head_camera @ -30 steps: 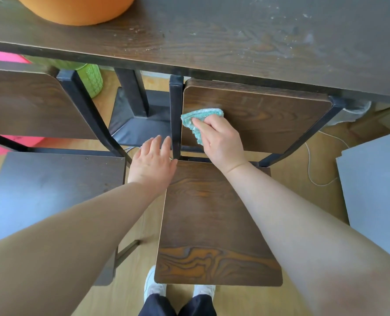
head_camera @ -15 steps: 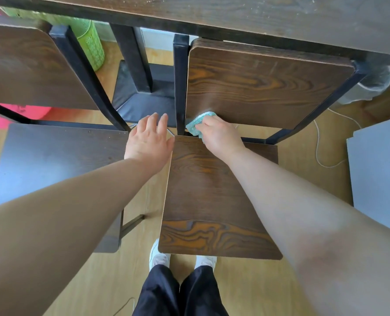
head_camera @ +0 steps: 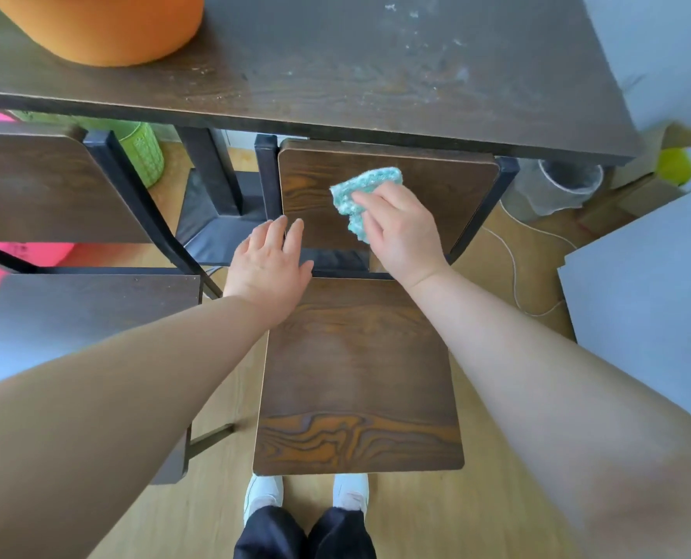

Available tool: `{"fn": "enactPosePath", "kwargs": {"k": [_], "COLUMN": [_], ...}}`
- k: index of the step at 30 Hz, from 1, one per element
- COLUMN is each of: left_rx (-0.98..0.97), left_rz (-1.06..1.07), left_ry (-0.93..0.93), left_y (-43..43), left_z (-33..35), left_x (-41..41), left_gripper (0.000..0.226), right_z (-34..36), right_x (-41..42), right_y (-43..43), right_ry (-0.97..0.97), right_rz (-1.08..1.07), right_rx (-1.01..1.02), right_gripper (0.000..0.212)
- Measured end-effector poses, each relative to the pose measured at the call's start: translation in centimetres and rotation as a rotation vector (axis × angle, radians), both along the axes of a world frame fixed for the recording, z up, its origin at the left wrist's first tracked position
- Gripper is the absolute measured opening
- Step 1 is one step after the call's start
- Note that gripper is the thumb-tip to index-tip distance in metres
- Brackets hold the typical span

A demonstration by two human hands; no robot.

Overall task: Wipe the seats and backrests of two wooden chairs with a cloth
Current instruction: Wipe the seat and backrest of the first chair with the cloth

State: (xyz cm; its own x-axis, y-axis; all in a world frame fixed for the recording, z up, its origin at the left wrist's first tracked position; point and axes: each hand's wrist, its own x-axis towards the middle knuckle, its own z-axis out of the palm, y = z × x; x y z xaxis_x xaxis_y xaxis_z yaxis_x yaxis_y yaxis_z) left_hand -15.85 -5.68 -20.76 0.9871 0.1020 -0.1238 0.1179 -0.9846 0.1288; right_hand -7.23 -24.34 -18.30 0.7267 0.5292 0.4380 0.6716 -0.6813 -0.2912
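Pale wooden floor (head_camera: pixel 436 518) underfoot, with a dark wood-grain counter (head_camera: pixel 335 74) across the top of the view, smeared with pale marks toward its right end. On the counter's left end, an orange rounded tub (head_camera: pixel 105 30), cut off by the frame edge, contents out of sight. Below the counter at left, a green patterned bin (head_camera: pixel 144 155), mostly hidden, inside not visible. Below its right end, a clear wastebasket (head_camera: pixel 565 183) lined with a thin plastic bag; cannot tell what lies in it. Nearby on the floor, a white cable (head_camera: pixel 513 268) in a loose curve.

Two wooden chairs side by side, facing the counter. Right chair directly below: brown seat (head_camera: pixel 355 377) and backrest (head_camera: pixel 448 187) on a black metal frame. Left chair's seat (head_camera: pixel 85 312) and backrest (head_camera: pixel 45 187) just beside it.

Teal cloth (head_camera: pixel 360 187) flat against the middle of the right chair's backrest, held there by the right hand (head_camera: pixel 404 236), fingers bent over its lower edge, thumb hidden. Left hand (head_camera: pixel 269 268) held flat with straight fingers and gripping nothing, over the rear left corner of the right chair's seat, fingertips at the backrest's lower left edge; cannot tell whether touching.

White shoes (head_camera: pixel 263 494) and dark trouser legs at the seat's front edge.
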Motion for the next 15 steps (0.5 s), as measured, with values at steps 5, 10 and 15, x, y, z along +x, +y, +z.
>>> {"fn": "enactPosePath", "kwargs": {"k": [5,10,15], "left_rx": [-0.001,-0.013,-0.025], "left_rz": [-0.002,-0.012,-0.026], "left_ry": [-0.055,-0.05,-0.012], "left_y": [-0.9,-1.7,-2.2], "left_z": [1.7,1.1,-0.4], "left_x": [1.4,1.7,1.6], "left_gripper": [0.062,0.062,0.061], "right_z": [2.4,0.7,-1.3], "right_x": [2.3,3.3,3.3], "right_y": [-1.1,-1.5,-0.9], "right_ry": [-0.035,0.039,0.093], "right_rz": [-0.119,-0.161,-0.139], "right_rx": [0.044,0.018,-0.007], "right_gripper": [0.028,0.031,0.031]}}
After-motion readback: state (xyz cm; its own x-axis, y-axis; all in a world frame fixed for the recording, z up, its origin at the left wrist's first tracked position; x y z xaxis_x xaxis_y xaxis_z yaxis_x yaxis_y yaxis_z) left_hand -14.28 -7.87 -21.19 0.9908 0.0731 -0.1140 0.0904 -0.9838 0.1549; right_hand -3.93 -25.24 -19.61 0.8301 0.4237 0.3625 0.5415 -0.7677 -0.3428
